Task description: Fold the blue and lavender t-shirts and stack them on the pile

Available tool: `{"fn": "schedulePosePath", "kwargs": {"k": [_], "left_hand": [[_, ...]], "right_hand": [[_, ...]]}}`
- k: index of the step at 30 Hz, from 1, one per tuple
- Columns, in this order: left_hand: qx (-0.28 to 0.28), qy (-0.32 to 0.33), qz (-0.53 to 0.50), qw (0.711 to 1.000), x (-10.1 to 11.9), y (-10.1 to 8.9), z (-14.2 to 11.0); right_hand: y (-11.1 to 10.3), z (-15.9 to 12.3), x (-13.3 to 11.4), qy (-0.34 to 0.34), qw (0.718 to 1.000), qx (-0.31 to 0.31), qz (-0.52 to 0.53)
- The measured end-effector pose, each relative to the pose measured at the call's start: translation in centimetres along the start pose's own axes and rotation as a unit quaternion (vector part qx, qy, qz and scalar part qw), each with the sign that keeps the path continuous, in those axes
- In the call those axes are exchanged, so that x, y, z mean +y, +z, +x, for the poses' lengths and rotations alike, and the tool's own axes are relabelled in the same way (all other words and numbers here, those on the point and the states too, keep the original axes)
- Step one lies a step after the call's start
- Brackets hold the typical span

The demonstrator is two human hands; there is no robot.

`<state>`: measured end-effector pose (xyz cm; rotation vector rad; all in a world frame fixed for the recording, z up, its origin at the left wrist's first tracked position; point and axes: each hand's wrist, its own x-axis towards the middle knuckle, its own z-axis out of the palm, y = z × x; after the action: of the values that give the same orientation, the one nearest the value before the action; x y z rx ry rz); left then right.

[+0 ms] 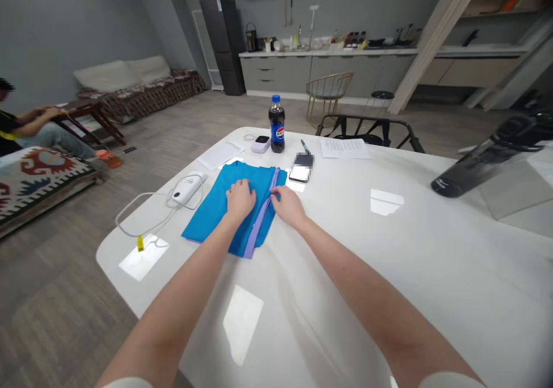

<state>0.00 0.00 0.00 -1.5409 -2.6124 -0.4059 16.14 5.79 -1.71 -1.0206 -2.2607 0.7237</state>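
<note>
A folded blue cloth garment (211, 215), with a lilac band (259, 227) running along 1 edge, is laid flat on a white table (389, 296); the left hand (241, 199) is pressed on the blue fabric, its fingers extended and closed on nothing; the right hand (288, 205) is placed just beside it on the lilac band, its fingers lightly curved, and whether the band is being pinched cannot be told.

A white device (186, 188) lies just left of the garment, with a white cable (142, 209) looped across the table and a yellow tag (140, 243) attached; beyond the garment are a white paper pad (220, 155), a small white box (261, 144) and a Pepsi bottle (277, 124); a blurred dark-and-white object (299, 173) and a pen (306, 147) are placed near the right hand; a printed sheet (344, 148) is laid further right; a dark handheld vacuum (492, 152) is held in view at the right; a seated person (26, 129) is seen well apart at the left, hands raised before a low wooden table (82, 117).
</note>
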Motion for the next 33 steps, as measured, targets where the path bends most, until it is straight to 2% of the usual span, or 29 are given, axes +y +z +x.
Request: {"fn": "schedulePosePath", "kwargs": {"k": [3, 6, 8, 12, 16, 19, 23, 26, 28, 30, 31, 33], "left_hand": [[-0.008, 0.030, 0.007, 1.000, -2.2, -0.1, -0.5], [0.001, 0.032, -0.003, 0.999, -2.5, -0.2, -0.7], [0.022, 0.030, -0.027, 0.999, -2.4, -0.6, -0.9], [0.086, 0.051, -0.090, 0.991, -2.4, -2.8, -3.0], [0.109, 0.117, -0.194, 0.968, -2.0, -6.2, -7.4], [0.075, 0.153, -0.343, 0.924, -1.2, -8.2, -11.6], [-0.047, 0.134, -0.521, 0.842, 0.1, -9.8, -17.0], [-0.112, 0.118, -0.586, 0.794, 1.2, -10.3, -20.2], [-0.141, 0.127, -0.597, 0.779, 1.8, -10.4, -21.9], [-0.160, 0.148, -0.585, 0.781, 2.4, -10.1, -23.2], [-0.151, 0.154, -0.568, 0.794, 2.7, -9.8, -23.7], [-0.079, 0.133, -0.503, 0.850, 3.4, -8.8, -24.3]], "right_hand": [[1.6, 1.2, -2.1, -0.007, 1.000, -0.002, -0.019], [2.7, 1.5, -3.3, 0.009, 0.999, -0.020, -0.042], [2.9, 1.2, -3.7, 0.026, 0.998, -0.006, -0.059], [1.9, 0.0, -4.4, 0.029, 0.995, 0.038, -0.092], [-0.2, -2.1, -5.5, -0.034, 0.993, 0.038, -0.106], [-2.0, -4.7, -6.7, -0.075, 0.995, 0.038, -0.047], [-4.4, -9.3, -8.1, -0.120, 0.987, 0.048, 0.092], [-6.2, -12.8, -8.3, -0.107, 0.982, -0.026, 0.151], [-7.6, -15.2, -7.9, -0.062, 0.979, -0.082, 0.175], [-9.3, -17.9, -7.3, -0.007, 0.971, -0.102, 0.216], [-10.4, -19.3, -7.1, 0.015, 0.962, -0.107, 0.249], [-12.7, -22.6, -6.9, 0.048, 0.936, -0.136, 0.322]]}}
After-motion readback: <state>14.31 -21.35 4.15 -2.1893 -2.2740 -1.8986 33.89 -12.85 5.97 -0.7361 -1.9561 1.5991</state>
